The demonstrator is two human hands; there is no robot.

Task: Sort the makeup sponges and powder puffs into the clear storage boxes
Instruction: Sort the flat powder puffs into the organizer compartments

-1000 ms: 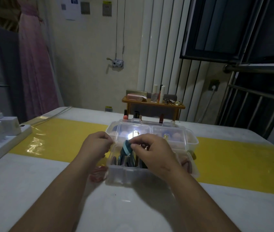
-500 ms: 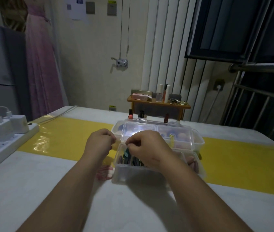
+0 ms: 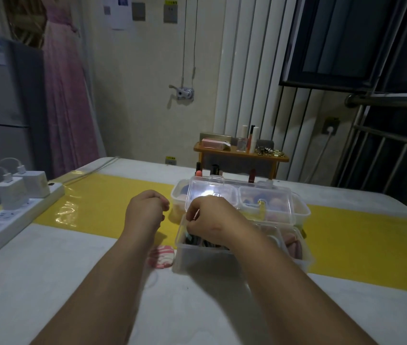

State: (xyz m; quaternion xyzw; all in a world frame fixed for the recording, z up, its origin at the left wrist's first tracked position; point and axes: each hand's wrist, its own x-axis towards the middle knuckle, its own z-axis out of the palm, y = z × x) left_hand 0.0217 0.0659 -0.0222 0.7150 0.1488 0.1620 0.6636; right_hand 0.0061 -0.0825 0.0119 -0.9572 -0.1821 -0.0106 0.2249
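Reaching into near clear box (image 3: 197,257), right hand (image 3: 215,220) curls over dark puffs (image 3: 198,241), grip hidden; left hand (image 3: 145,212) fisted just beside box.

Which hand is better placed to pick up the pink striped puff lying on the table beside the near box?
Probably the left hand: it hovers close to the striped puff, while the right hand reaches into the near box.

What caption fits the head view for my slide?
Right hand reaches into the near clear box; left hand hovers curled beside it.
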